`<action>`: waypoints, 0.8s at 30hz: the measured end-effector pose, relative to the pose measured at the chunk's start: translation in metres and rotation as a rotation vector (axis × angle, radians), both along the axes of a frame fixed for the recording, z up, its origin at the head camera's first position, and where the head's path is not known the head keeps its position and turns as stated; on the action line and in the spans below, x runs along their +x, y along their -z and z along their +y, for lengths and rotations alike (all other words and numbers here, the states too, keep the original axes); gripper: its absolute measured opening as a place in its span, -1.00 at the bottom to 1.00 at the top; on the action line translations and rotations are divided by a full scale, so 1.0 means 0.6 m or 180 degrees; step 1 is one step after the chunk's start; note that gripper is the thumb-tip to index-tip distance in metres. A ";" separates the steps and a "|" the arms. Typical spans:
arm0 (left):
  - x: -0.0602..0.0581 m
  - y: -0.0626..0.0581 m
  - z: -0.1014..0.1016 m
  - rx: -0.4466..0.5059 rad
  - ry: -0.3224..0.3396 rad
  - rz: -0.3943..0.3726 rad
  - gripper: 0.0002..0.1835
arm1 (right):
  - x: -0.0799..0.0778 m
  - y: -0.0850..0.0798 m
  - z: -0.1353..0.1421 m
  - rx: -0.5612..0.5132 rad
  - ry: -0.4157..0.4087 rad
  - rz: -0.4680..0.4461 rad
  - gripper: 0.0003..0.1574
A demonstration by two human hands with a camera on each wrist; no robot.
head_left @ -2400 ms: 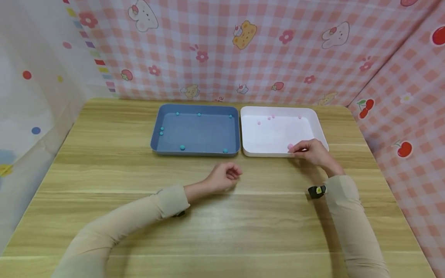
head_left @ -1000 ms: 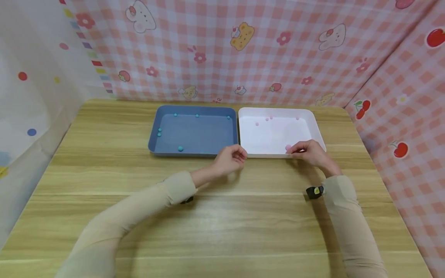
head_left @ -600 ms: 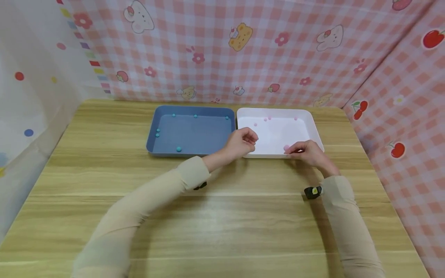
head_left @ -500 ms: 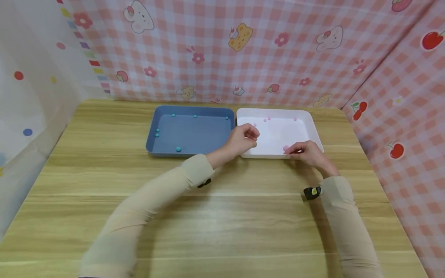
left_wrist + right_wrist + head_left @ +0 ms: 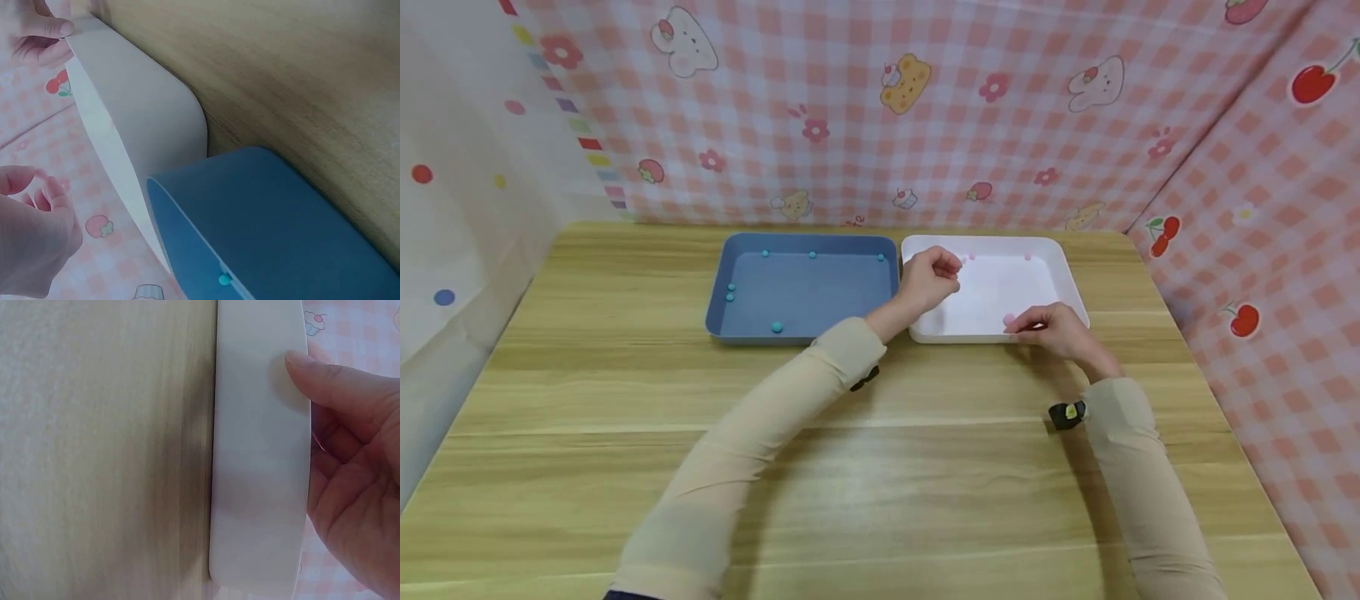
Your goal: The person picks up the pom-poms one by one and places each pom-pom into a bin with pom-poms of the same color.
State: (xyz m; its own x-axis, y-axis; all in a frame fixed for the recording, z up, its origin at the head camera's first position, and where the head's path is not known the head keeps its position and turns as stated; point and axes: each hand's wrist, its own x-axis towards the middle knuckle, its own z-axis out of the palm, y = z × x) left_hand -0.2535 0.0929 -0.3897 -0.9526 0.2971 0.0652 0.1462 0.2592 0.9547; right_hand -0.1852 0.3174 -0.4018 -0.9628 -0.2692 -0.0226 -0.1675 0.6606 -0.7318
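Note:
My left hand (image 5: 928, 279) hovers over the left part of the white tray (image 5: 958, 337), its fingers loosely bent. In the left wrist view, a gap separates the left thumb (image 5: 15, 179) from the index finger, and nothing shows between them. Small pink balls (image 5: 1027, 257) lie along the tray's far side; one is close to the left fingertips. My right hand (image 5: 1052, 327) pinches the tray's front rim, with the thumb outside the wall (image 5: 262, 456) in the right wrist view. A larger-looking pink ball (image 5: 1009, 320) sits inside, beside the right fingertips.
A blue tray (image 5: 835, 243) stands against the white one on its left, with several teal balls (image 5: 777, 327) along its edges. Both trays are on a wooden table (image 5: 917, 467). A checked pink cloth (image 5: 850, 108) hangs behind. My left forearm passes over the blue tray's front right corner.
My left hand has moved from the table in front of the trays, up and right, to above the white tray. The right hand keeps its grip on the rim. The view has shifted slightly.

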 end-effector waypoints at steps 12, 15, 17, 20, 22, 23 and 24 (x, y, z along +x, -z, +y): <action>-0.004 -0.002 -0.015 0.0054 -0.0221 0.0033 -0.85 | -0.020 0.026 0.016 0.0010 -0.0072 0.0036 -0.92; 0.000 -0.004 -0.029 0.0074 -0.0226 0.0108 -0.86 | -0.021 0.027 0.019 0.0011 -0.0089 0.0082 -0.91; 0.004 -0.004 -0.039 0.0061 -0.0198 0.0156 -0.87 | -0.018 0.025 0.020 0.0003 -0.0087 0.0100 -0.89; 0.012 -0.004 -0.056 -0.0015 -0.0138 0.0229 -0.87 | -0.011 0.017 0.016 -0.0038 -0.0058 0.0095 -0.86; 0.020 -0.004 -0.068 -0.0082 -0.0102 0.0270 -0.85 | -0.004 0.011 0.010 -0.0076 -0.0032 0.0116 -0.85; 0.025 -0.004 -0.075 -0.0116 -0.0077 0.0305 -0.84 | 0.000 0.008 0.005 -0.0092 -0.0012 0.0144 -0.85; 0.030 -0.004 -0.081 -0.0143 -0.0050 0.0345 -0.83 | 0.004 0.005 0.000 -0.0105 0.0006 0.0197 -0.85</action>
State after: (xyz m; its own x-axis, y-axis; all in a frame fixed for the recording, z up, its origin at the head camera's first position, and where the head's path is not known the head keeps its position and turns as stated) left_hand -0.2353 0.0442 -0.3872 -0.9453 0.2871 0.1551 0.2435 0.3043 0.9209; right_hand -0.1828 0.3174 -0.4047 -0.9626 -0.2672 0.0458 -0.2120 0.6366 -0.7415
